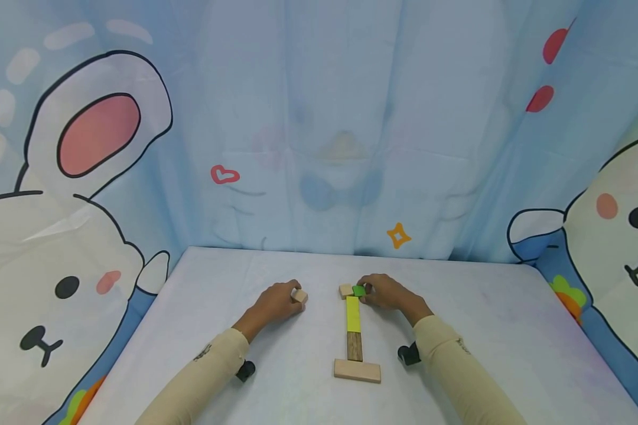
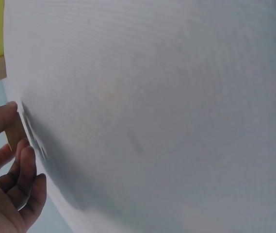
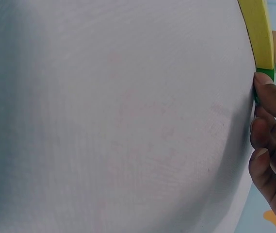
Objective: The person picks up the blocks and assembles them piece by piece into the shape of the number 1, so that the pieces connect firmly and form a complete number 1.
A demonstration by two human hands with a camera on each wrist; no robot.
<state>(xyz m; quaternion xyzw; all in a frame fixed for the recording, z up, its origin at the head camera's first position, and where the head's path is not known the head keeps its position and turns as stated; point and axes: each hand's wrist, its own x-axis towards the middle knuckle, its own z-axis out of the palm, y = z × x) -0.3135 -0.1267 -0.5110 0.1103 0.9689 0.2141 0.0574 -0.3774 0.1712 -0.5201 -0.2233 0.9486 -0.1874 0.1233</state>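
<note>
My left hand [image 1: 277,302] pinches a small plain wooden block [image 1: 299,296] between thumb and fingers, close over the table and left of a row of blocks. In the left wrist view this wooden block [image 2: 15,132] shows its flat side. At the row's far end, my right hand [image 1: 385,291] grips a green block [image 1: 358,291] from the right. Another plain wooden block [image 1: 345,290] sits directly left of the green one. Below these two lies a long yellow block [image 1: 353,314], followed by a darker brown block [image 1: 354,346] and a wide plain plank [image 1: 357,370] set crosswise.
A white cloth covers the table [image 1: 276,378]. Behind it hangs a light blue curtain [image 1: 340,71] with cartoon prints. Dark wrist camera parts [image 1: 408,354] stick out below the right sleeve, and similar ones [image 1: 246,370] by the left sleeve.
</note>
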